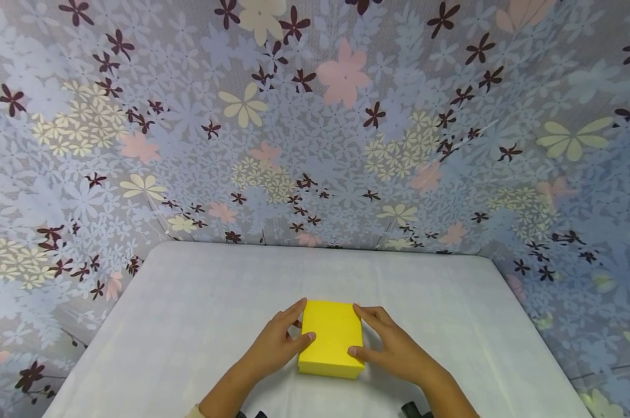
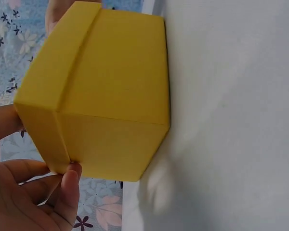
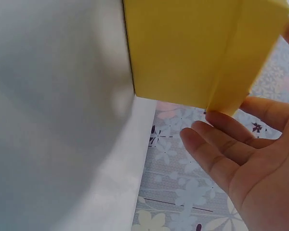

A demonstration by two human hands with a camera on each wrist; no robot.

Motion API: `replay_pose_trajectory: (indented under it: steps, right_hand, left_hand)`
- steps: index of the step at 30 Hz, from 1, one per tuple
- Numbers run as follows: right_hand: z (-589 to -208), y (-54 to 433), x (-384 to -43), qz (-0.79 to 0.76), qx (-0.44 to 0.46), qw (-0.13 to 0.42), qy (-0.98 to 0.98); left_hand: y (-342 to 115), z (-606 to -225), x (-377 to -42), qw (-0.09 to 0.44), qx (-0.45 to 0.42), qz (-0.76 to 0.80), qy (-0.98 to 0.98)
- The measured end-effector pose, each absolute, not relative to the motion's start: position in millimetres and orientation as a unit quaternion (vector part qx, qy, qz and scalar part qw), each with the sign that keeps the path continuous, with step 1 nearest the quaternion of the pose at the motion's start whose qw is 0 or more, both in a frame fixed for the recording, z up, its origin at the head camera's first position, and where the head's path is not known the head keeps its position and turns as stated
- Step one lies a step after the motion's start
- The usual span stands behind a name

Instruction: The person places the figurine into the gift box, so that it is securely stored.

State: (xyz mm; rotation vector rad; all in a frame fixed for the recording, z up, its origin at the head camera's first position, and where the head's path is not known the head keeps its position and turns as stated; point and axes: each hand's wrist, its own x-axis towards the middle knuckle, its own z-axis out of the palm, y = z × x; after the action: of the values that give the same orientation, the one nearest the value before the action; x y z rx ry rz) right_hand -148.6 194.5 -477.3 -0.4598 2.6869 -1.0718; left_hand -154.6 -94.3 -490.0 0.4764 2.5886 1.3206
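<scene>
A yellow lidded box [image 1: 331,334] sits on the white-covered table in front of me, its lid [image 2: 62,62] closed over the body. My left hand [image 1: 275,346] holds the lid's left side, thumb on the top near the edge and index finger at the far corner. Curled fingertips at the lid's lower rim show in the left wrist view. From the right, my right hand [image 1: 398,351] grips the lid between its thumb, at the right edge, and its index finger, at the far corner. Its other fingers [image 3: 221,144] spread loosely below the lid in the right wrist view.
The table [image 1: 226,284] has a pale cloth with rounded far corners. A floral-patterned backdrop [image 1: 304,145] rises behind the table and along both sides. Dark pieces of wrist gear [image 1: 411,409] show at the bottom edge.
</scene>
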Motion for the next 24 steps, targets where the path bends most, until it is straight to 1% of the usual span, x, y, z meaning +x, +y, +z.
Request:
replay_pose_trajectory:
  steps: [10,15,24]
  right_hand:
    - [-488.1,193.6,-151.7,-0.378,-0.150,0.140,0.903]
    - [-494.7,189.3,-152.3,-0.392,-0.162,0.151,0.893]
    - [-503.1,184.7,-153.1,-0.397,-0.166,0.148,0.890]
  left_hand:
    - [-91.9,-498.3,-156.8,0.104,0.157,0.435,0.880]
    - [-91.8,-499.0,-158.3,0.097,0.147,0.423,0.889]
    - [-95.4,-503.8,-161.3,0.100,0.147,0.428,0.886]
